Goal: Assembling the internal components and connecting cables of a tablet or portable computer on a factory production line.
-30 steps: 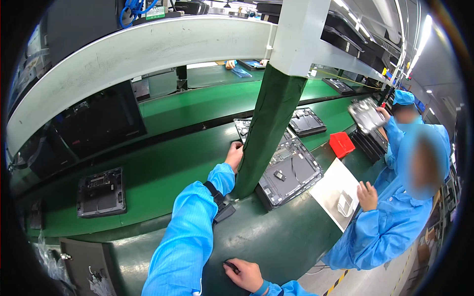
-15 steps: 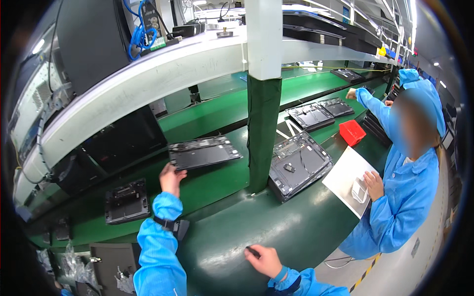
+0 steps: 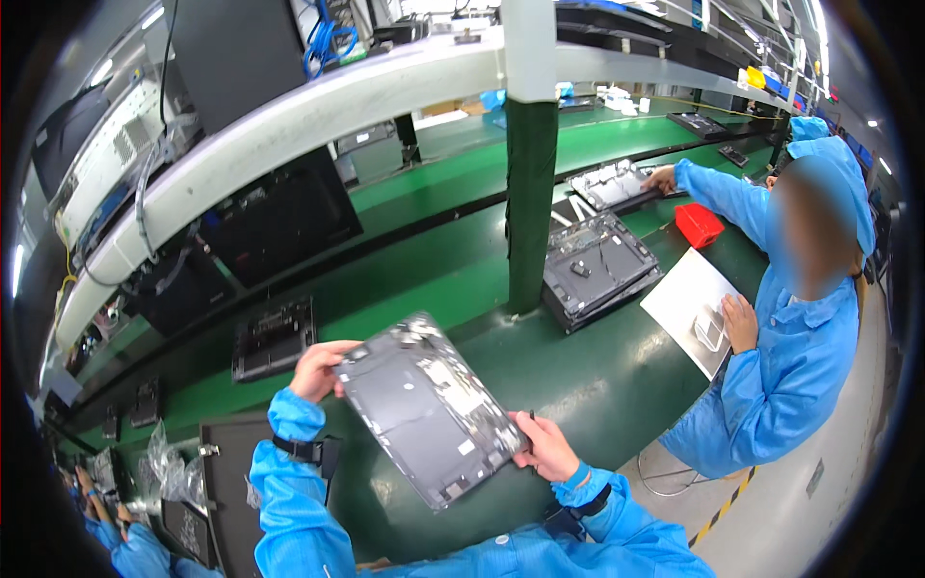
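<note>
In front of you stood one smooth dark green bench [image 3: 588,395], with a brighter green strip [image 3: 434,270] along its far edge. One square post [image 3: 530,193], white above and wrapped in dark green below, rose by that edge. One co-worker [image 3: 800,405] in a blue coat was at the bench's right edge.

One stack of black rectangular laptop shells [image 3: 602,270] stood at the far edge, just right of the post; it held at least two, but I could not count them exactly. Your one dark grey laptop shell with silver parts [image 3: 429,414] was in the air, tilted, over the near part of the bench. One more black shell [image 3: 275,337] lay on the strip to the left.

One flat white board [image 3: 674,299] lay along the bench's right edge, the co-worker's near hand [image 3: 740,323] on it. One open red plastic box [image 3: 699,224] sat beyond the board, and one small white frame [image 3: 710,332] rested on it.

Your two hands shared one grip: your left hand [image 3: 320,370] was closed round the shell's left corner, your right hand [image 3: 547,448] round the opposite corner, both parted only by the shell's thickness.
</note>
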The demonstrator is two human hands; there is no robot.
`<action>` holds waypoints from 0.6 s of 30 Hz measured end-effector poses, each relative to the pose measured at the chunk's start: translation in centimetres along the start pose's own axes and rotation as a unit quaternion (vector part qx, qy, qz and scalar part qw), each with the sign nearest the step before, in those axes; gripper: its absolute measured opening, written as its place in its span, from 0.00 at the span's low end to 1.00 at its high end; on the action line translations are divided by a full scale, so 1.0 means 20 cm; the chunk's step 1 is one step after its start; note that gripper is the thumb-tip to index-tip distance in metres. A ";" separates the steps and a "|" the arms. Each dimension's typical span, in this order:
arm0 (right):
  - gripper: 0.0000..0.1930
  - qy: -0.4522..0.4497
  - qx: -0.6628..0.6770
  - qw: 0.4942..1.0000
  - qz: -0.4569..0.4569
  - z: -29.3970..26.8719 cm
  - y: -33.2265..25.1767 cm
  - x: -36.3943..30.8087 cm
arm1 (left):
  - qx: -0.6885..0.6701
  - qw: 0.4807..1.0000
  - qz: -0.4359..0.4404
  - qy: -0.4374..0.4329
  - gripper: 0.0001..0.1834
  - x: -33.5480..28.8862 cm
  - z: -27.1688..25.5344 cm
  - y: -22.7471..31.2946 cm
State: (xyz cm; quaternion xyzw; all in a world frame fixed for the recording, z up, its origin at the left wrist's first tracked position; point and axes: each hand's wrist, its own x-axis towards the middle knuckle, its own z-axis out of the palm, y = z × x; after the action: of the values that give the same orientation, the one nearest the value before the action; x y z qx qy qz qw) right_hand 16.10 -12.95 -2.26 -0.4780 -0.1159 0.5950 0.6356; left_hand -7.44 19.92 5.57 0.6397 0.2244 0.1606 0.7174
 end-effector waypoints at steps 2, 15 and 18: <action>0.16 -0.011 -0.137 0.990 -0.008 -0.03 0.02 -0.07 | -0.004 0.999 -0.047 0.002 0.24 0.02 0.13 -0.08; 0.13 0.041 -0.587 0.769 -0.250 -0.06 0.04 -0.12 | 0.529 0.836 0.121 0.083 0.12 0.03 0.26 -0.47; 0.10 0.069 -0.564 0.782 -0.255 -0.08 0.01 -0.10 | 0.533 0.816 0.103 0.201 0.10 -0.05 0.36 -0.43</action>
State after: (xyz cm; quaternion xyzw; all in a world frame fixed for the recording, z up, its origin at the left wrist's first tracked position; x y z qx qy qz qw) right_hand 16.66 -15.45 -2.34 -0.7439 -0.5043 0.2051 0.3876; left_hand -5.04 12.23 -2.17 0.8947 0.3469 0.2137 0.1829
